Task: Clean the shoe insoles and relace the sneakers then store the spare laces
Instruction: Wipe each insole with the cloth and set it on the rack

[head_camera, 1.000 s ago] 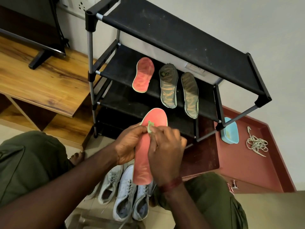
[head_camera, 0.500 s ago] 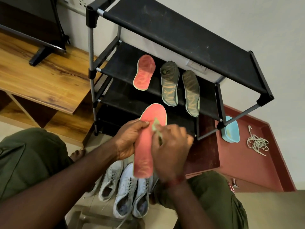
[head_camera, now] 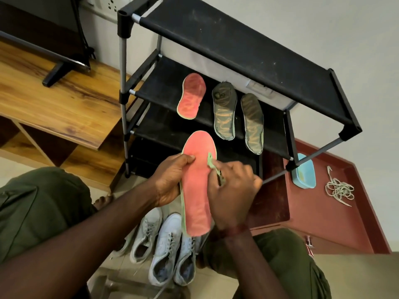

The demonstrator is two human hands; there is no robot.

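Above the sneakers [head_camera: 164,251], left hand [head_camera: 170,180] clamped on red insole [head_camera: 197,190], right hand [head_camera: 233,190] pinching green cloth [head_camera: 212,164]

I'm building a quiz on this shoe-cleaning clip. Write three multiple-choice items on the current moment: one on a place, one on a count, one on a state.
1. Where do the spare laces lie?
A. on the red surface right of the rack
B. on the rack's top shelf
C. inside a sneaker

2. How many insoles lie on the rack's middle shelf?
A. one
B. three
C. five

3. How is the pink insole held?
A. lying flat on the floor
B. tucked inside a shoe
C. gripped by the left hand while the right hand presses a green cloth to it

Key: 1 A, the bundle sits beside the blue tub; 2 B, one pink and two dark insoles; 3 C, both hands are on it above the sneakers.
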